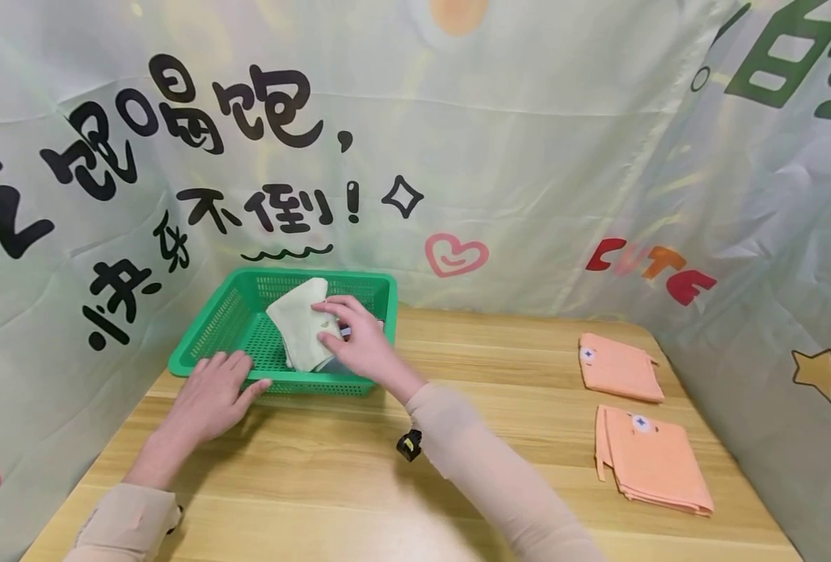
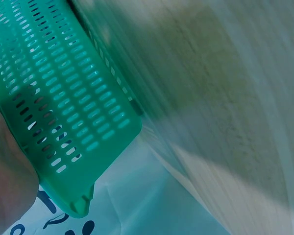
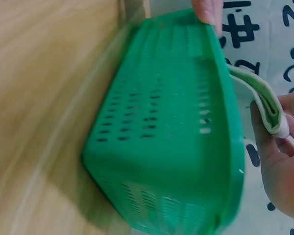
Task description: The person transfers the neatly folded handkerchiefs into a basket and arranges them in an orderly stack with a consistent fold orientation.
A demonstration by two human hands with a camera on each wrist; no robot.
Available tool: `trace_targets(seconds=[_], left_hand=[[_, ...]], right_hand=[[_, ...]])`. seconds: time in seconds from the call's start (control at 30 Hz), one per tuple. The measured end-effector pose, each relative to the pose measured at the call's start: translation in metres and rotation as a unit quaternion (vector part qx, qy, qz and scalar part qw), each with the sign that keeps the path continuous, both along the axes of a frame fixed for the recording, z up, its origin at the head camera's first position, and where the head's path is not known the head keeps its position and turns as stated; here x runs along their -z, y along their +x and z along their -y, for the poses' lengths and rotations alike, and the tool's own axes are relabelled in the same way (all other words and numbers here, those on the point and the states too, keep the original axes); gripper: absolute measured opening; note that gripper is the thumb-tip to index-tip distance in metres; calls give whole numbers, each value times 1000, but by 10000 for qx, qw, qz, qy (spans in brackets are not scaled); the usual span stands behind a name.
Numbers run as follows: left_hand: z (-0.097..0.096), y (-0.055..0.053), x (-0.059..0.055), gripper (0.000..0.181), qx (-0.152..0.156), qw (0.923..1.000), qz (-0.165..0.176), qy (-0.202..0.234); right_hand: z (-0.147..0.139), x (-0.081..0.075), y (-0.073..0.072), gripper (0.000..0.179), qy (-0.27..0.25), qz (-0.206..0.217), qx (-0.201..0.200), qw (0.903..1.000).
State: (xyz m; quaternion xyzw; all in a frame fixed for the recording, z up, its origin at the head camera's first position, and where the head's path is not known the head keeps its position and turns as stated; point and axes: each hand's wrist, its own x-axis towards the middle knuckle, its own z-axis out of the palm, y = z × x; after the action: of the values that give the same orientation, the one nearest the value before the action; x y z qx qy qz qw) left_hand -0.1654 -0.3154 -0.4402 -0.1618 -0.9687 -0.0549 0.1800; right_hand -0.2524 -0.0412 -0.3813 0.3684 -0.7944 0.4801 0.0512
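Observation:
A green perforated plastic basket [image 1: 204,332] stands at the back left of the table. My left hand [image 1: 207,398] grips its near left rim, fingers over the edge and thumb on the front side. Over the basket, my right hand [image 1: 362,339] pinches a folded pale green towel [image 1: 299,320] by its right side. In the right wrist view, the folded layers of the towel [image 3: 269,110] show between thumb and fingers, above the rim. Something greyish lies beneath the towel, mostly hidden by it and the hand.
Two folded orange cloths, the farther cloth [image 1: 622,371] and the nearer cloth [image 1: 661,460], lie on the right of the wooden table [image 1: 331,476]. A printed fabric backdrop [image 1: 527,172] rises behind and along both sides of the table.

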Motion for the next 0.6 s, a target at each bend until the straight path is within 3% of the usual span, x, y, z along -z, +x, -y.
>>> trace_targets(seconds=[0.27, 0.6], left_hand=[[-1, 1, 1, 36, 48, 9999, -83, 41], [0, 1, 1, 36, 84, 9998, -173, 68]], right_hand=[[0, 11, 3, 48, 1078, 186, 234, 9937], [-15, 16, 2, 46, 2308, -659, 541, 9693]])
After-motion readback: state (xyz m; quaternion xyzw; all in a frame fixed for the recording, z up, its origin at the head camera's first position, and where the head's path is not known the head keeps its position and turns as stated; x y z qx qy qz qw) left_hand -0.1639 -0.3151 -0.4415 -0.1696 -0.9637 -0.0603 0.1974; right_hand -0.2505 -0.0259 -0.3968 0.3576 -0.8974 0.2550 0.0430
